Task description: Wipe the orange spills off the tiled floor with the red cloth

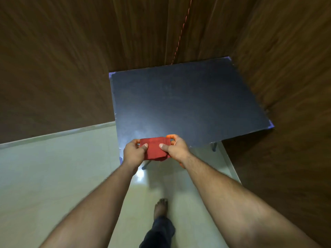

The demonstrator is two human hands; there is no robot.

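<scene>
I hold a folded red cloth [154, 149] between both hands, over the near edge of a dark table. My left hand [133, 153] grips its left side with the thumb on top. My right hand [174, 149] grips its right side, and something orange shows behind that hand's fingers and under the wrist. Pale tiled floor [53, 172] lies below and to the left. No orange spill shows on the floor in this view.
A dark blue-grey table [188, 101] stands in a corner between brown wooden walls [53, 59], its thin legs showing under the near edge. A red cord [180, 33] hangs down the far wall. My bare foot [160, 208] and dark trouser leg are on the tiles below.
</scene>
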